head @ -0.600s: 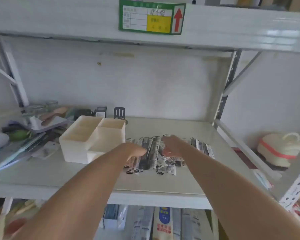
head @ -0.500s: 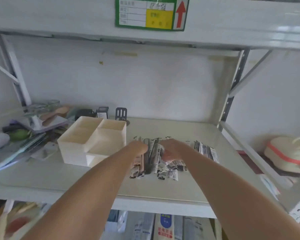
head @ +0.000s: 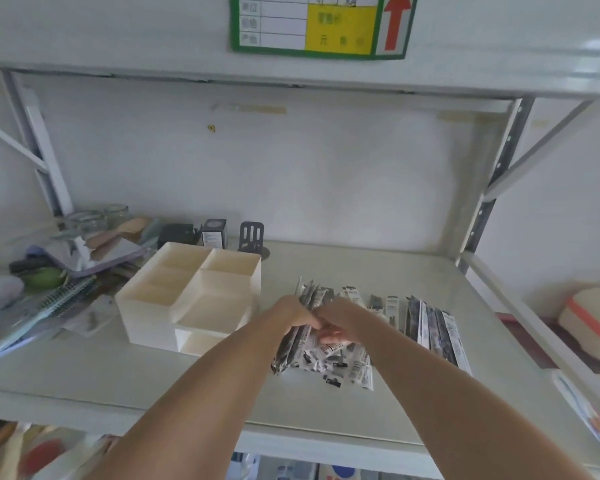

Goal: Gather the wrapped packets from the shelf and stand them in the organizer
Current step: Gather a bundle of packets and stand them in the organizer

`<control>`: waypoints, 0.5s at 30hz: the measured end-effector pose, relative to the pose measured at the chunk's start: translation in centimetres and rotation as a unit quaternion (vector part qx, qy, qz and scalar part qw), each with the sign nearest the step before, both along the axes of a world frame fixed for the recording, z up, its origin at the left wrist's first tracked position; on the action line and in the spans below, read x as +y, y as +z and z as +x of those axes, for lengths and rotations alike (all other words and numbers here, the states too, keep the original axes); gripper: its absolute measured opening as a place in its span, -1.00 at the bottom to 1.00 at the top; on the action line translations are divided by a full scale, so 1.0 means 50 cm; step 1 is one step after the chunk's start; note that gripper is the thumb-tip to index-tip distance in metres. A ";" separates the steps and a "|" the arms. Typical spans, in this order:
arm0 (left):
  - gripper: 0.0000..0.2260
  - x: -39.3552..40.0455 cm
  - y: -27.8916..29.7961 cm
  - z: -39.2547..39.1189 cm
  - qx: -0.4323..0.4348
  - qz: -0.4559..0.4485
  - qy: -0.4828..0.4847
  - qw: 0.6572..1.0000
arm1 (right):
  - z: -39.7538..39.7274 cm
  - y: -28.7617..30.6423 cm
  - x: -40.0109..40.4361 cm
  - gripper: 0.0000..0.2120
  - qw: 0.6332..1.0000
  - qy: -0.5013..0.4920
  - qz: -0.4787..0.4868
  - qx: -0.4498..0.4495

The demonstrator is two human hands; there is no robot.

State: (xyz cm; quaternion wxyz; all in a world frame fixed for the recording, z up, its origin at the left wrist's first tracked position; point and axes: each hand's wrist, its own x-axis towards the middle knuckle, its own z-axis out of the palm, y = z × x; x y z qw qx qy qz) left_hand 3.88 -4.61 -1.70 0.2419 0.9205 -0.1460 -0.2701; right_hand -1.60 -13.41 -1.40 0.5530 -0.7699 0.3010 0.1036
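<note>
Long black-and-white wrapped packets (head: 329, 358) lie in a loose pile on the pale shelf (head: 378, 271). My left hand (head: 293, 311) and my right hand (head: 340, 320) meet over the pile's left part and squeeze a bundle of packets between them; the bundle's far ends (head: 310, 292) stick up beyond my fingers. More packets (head: 433, 327) lie flat in a row to the right, untouched. The cream organizer (head: 187, 296), with several open compartments, stands just left of my hands.
Clutter fills the shelf's left end: a spiral notebook (head: 66, 296), glass jars (head: 94, 220), a small black box (head: 213, 232) and a dark bracket (head: 252, 235). A shelf beam with a green label (head: 321, 26) hangs overhead. A cream pot with an orange band (head: 589, 320) sits on the right.
My hands have come together from either side and pushed the left packets into a bundle that now tilts up off the shelf. The camera has moved closer.
</note>
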 end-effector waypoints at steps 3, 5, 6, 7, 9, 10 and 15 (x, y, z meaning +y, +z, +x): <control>-0.77 -0.001 -0.004 0.002 -0.033 0.036 -0.004 0.999 | -0.003 0.006 -0.004 -0.71 1.000 0.014 -0.023 0.005; -0.74 -0.004 -0.006 0.005 -0.053 0.036 -0.007 0.998 | -0.003 0.011 -0.006 -0.69 0.998 0.026 -0.058 0.015; -0.75 -0.006 -0.007 0.006 -0.057 0.040 -0.013 0.998 | -0.004 0.012 -0.006 -0.68 0.997 0.030 -0.076 0.014; -0.76 -0.007 -0.009 0.008 -0.056 0.040 -0.012 0.998 | -0.005 0.012 -0.009 -0.67 0.996 0.029 -0.083 0.013; -0.88 -0.007 -0.011 0.008 -0.047 0.036 0.001 0.998 | -0.017 0.018 -0.009 -0.64 0.995 0.033 -0.090 0.011; -0.87 -0.004 -0.013 0.007 -0.039 0.026 0.009 0.999 | -0.021 0.022 -0.009 -0.62 0.993 0.047 -0.105 0.022; -0.84 0.007 -0.005 0.015 0.008 -0.066 0.037 0.997 | -0.010 0.030 -0.023 -0.66 0.990 0.087 -0.110 0.022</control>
